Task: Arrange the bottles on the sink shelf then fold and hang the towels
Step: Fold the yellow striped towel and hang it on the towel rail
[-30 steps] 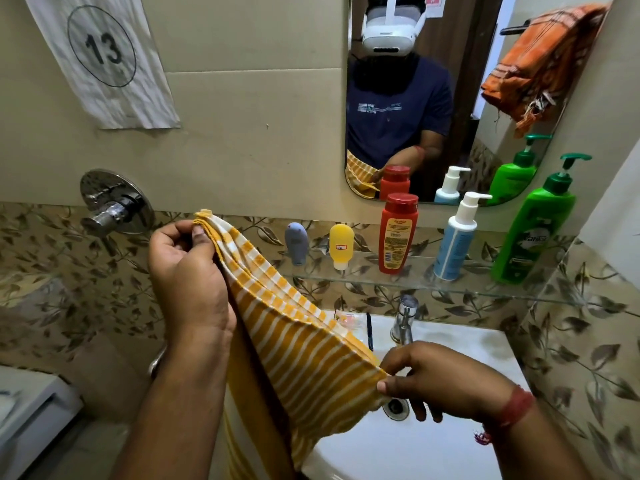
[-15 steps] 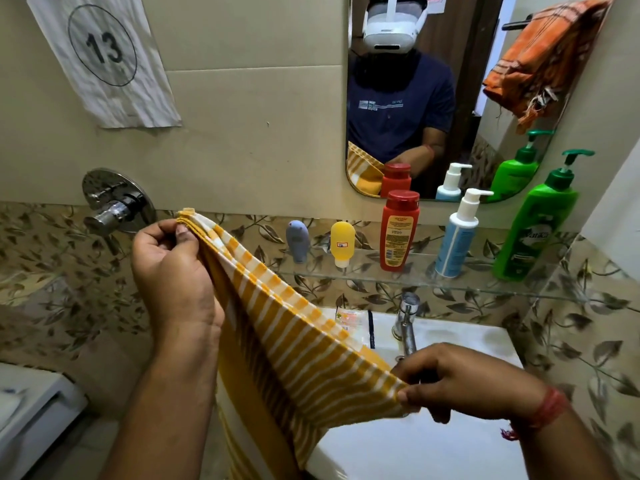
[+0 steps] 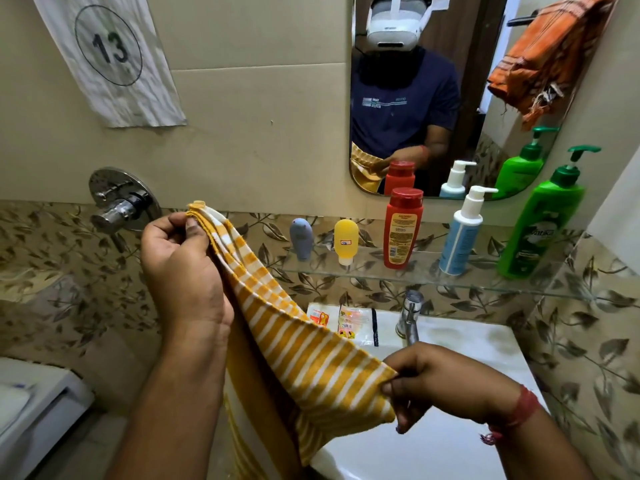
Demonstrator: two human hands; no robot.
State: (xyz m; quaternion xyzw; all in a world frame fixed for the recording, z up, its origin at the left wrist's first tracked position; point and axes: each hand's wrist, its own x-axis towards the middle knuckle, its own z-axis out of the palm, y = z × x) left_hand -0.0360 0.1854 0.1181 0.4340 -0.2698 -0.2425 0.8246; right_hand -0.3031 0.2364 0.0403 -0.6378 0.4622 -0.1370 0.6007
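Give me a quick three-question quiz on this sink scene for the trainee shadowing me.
1. True or false: the left hand and right hand each pinch a corner of the yellow striped towel.
2. How many bottles stand on the glass shelf?
3. Which bottle is at the shelf's right end: A) red bottle, B) green pump bottle, C) blue pump bottle?

Key:
1. True
2. Five
3. B
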